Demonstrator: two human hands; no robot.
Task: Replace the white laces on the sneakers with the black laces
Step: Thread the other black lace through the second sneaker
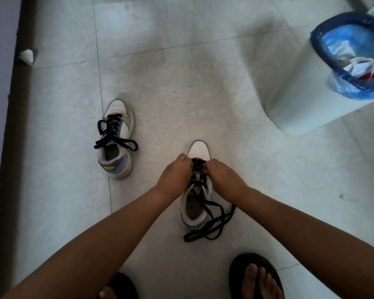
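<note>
Both hands, left hand (175,172) and right hand (223,177), pinch the flat black lace (212,225) with curled fingers over the smooth white sneaker (198,148).

Single head-worn view, wide-angle, looking steeply down and forward at the floor (181,83) from standing height. Sandals (255,275) at 6 o'clock; bin (307,83) at 2 o'clock.
</note>
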